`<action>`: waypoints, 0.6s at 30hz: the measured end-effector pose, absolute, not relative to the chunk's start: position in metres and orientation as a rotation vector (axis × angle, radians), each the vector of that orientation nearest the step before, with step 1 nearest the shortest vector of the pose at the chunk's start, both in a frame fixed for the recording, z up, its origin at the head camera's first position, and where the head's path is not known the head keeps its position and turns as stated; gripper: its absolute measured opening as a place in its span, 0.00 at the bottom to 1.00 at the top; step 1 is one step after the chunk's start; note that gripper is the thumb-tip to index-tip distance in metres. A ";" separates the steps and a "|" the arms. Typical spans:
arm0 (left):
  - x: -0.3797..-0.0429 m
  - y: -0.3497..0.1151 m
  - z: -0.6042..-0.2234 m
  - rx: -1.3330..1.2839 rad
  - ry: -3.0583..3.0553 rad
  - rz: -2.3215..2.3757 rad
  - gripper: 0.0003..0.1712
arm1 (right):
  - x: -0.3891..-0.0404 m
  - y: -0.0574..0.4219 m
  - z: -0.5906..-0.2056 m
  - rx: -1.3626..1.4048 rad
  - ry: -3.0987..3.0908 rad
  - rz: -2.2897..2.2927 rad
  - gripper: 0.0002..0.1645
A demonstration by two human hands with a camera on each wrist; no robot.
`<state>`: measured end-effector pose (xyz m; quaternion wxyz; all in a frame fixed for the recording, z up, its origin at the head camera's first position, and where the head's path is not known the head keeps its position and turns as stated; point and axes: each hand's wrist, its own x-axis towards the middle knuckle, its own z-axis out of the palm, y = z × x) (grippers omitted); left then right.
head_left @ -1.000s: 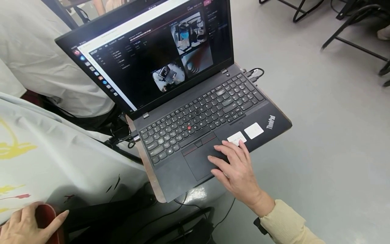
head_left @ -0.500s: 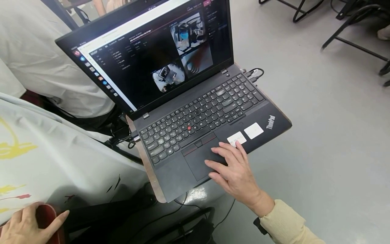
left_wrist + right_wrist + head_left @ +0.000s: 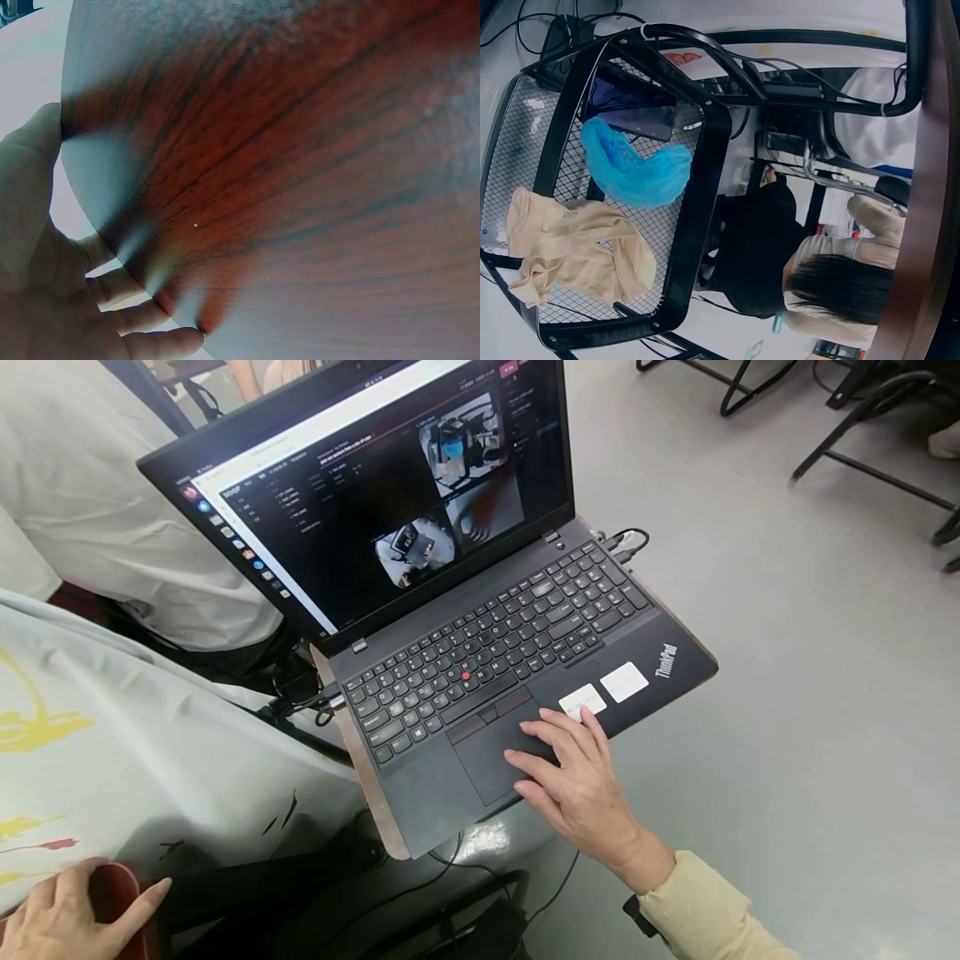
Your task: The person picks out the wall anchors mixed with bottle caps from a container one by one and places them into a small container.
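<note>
A black laptop [image 3: 495,677] stands with its lid up on a small brown board [image 3: 378,810]. My right hand [image 3: 585,785] lies over the right part of its touchpad [image 3: 487,760], fingers loosely spread, the little finger beside a white sticker [image 3: 582,702]. The screen [image 3: 405,485] shows a dark window with several camera pictures. At the lower left, my left hand [image 3: 60,914] rests on a dark red curved thing [image 3: 116,889]. In the left wrist view, the thumb and relaxed fingers [image 3: 161,343] of that hand meet the edge of a glossy red wood-grain surface [image 3: 300,180]. The right wrist view does not show my right hand.
White cloth with yellow marks [image 3: 187,735] drapes at left. Cables [image 3: 630,543] stick out from the laptop's sides. Below, a black-framed mesh rack [image 3: 679,255] holds a blue crumpled plastic item [image 3: 637,169] and a beige cloth [image 3: 585,247]. Someone with dark hair [image 3: 840,289] is nearby.
My right hand has slid slightly left and back over the touchpad, uncovering more of the sticker, and then stayed there. My left hand has not visibly moved.
</note>
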<state>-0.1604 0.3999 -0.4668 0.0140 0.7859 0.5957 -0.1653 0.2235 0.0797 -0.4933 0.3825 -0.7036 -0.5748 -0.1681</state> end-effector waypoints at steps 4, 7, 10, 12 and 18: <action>-0.161 0.400 -0.468 2.438 1.865 -0.528 0.58 | 0.223 0.080 -0.493 -1.809 -1.456 -0.422 0.28; -0.161 0.400 -0.467 2.424 1.862 -0.550 0.58 | 0.223 0.080 -0.493 -1.821 -1.452 -0.418 0.28; -0.160 0.400 -0.466 2.424 1.858 -0.545 0.58 | 0.223 0.081 -0.493 -1.830 -1.448 -0.415 0.28; -0.160 0.400 -0.466 2.421 1.856 -0.539 0.57 | 0.223 0.081 -0.493 -1.832 -1.445 -0.415 0.27; -0.159 0.400 -0.464 2.430 1.848 -0.565 0.57 | 0.224 0.081 -0.494 -1.823 -1.428 -0.437 0.27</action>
